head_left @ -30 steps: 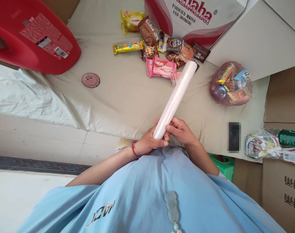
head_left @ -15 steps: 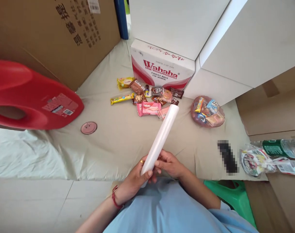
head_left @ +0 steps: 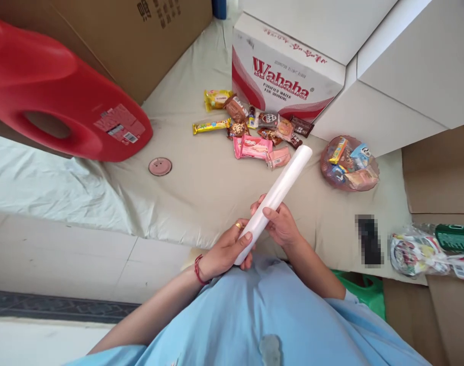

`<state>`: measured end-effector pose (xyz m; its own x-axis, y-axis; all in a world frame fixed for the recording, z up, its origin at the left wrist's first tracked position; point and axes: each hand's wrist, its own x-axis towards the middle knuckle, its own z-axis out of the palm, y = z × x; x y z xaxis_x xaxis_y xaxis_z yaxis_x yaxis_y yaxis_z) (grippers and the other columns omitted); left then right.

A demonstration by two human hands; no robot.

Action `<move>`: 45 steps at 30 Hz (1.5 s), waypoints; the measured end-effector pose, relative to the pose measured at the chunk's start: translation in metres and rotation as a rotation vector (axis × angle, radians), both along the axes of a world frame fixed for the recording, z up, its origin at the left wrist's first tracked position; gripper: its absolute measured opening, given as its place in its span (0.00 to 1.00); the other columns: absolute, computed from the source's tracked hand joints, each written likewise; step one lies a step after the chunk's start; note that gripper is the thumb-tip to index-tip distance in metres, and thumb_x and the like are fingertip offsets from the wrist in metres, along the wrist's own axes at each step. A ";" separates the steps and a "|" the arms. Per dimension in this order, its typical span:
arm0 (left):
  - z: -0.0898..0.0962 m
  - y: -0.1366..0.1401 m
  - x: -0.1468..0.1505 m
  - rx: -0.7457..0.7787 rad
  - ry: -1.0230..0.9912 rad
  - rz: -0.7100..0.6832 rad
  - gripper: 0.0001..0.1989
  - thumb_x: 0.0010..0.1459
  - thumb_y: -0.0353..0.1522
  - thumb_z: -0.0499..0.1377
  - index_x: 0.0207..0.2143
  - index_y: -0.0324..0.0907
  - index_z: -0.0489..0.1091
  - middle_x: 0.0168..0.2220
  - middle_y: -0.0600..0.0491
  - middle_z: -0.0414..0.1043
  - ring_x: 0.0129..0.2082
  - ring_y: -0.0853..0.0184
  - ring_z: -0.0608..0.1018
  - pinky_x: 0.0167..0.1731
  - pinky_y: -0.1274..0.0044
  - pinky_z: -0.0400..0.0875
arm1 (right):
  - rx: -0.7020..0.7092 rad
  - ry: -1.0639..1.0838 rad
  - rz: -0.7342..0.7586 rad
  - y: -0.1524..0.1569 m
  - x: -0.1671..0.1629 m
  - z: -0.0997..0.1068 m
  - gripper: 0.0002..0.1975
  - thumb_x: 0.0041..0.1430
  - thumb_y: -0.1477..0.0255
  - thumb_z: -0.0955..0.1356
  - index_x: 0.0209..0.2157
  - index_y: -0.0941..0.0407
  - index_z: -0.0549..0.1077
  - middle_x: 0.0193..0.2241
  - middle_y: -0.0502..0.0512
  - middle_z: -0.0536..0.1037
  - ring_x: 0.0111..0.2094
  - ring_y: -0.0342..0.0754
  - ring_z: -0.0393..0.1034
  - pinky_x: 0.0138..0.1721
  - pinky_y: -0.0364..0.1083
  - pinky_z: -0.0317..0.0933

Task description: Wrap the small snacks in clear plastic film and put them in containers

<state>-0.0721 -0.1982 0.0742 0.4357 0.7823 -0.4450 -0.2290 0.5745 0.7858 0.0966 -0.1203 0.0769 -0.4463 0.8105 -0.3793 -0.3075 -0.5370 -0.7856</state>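
A long white roll, seemingly of thin plastic film [head_left: 283, 185], slants up and to the right in front of my body. My left hand [head_left: 232, 246] is closed around its lower end, thumb on top. Higher up, about the middle of the roll, my right hand [head_left: 279, 221] grips it with the thumb across its face. Beyond the roll's upper end lie several wrapped snacks, including a pink nabati packet [head_left: 252, 146], a small pink packet [head_left: 279, 158] and a yellow bar [head_left: 211, 126]. To the right sits a round reddish clear bowl [head_left: 327, 175] with more wrapped snacks in it.
A white and red Wahaha box [head_left: 285, 76] stands behind the snacks. At left are a large red jug [head_left: 90, 122], a cardboard box [head_left: 140, 46] and a pink disc [head_left: 160, 166]. To the right are a blurred dark object [head_left: 370, 241], a wrapped bundle [head_left: 416, 254] and a bottle [head_left: 455, 238].
My right hand has moved up the roll and now grips its middle. The view has shifted, so the items on the cloth appear higher and mostly farther right.
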 end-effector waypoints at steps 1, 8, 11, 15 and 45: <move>0.003 0.001 -0.001 -0.016 -0.083 -0.043 0.28 0.63 0.59 0.56 0.47 0.45 0.59 0.34 0.56 0.73 0.21 0.70 0.76 0.22 0.77 0.69 | 0.009 0.021 0.017 0.000 0.003 0.001 0.24 0.52 0.55 0.79 0.42 0.53 0.70 0.33 0.49 0.78 0.25 0.41 0.67 0.23 0.40 0.62; 0.007 0.000 0.001 -0.130 -0.433 -0.012 0.22 0.67 0.51 0.58 0.41 0.40 0.64 0.34 0.53 0.73 0.26 0.69 0.79 0.27 0.76 0.72 | 0.108 0.076 0.052 0.001 0.012 -0.001 0.24 0.54 0.54 0.77 0.44 0.53 0.70 0.33 0.49 0.77 0.19 0.37 0.60 0.17 0.38 0.58; 0.003 -0.005 0.007 -0.257 -0.648 -0.017 0.21 0.66 0.49 0.59 0.43 0.38 0.68 0.35 0.50 0.75 0.28 0.64 0.81 0.28 0.74 0.74 | 0.107 0.154 0.105 0.002 0.012 -0.002 0.25 0.54 0.52 0.76 0.44 0.52 0.67 0.33 0.49 0.76 0.16 0.36 0.59 0.13 0.39 0.57; 0.000 -0.008 0.013 -0.367 -0.763 -0.065 0.27 0.63 0.50 0.61 0.51 0.37 0.68 0.33 0.50 0.76 0.22 0.69 0.75 0.20 0.78 0.68 | 0.098 0.240 0.175 0.004 0.011 -0.004 0.27 0.51 0.52 0.77 0.41 0.50 0.63 0.32 0.46 0.75 0.14 0.37 0.59 0.08 0.39 0.55; -0.007 -0.009 0.019 0.022 -0.274 0.000 0.22 0.68 0.53 0.56 0.44 0.48 0.51 0.26 0.59 0.76 0.23 0.70 0.76 0.26 0.77 0.70 | 0.069 -0.031 0.004 -0.007 0.008 -0.007 0.24 0.45 0.57 0.79 0.36 0.51 0.66 0.28 0.47 0.71 0.25 0.43 0.59 0.23 0.42 0.59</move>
<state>-0.0533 -0.2074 0.0669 0.5374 0.7905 -0.2936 -0.4346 0.5580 0.7069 0.1043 -0.1274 0.0700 -0.4386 0.8333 -0.3365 -0.2808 -0.4828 -0.8295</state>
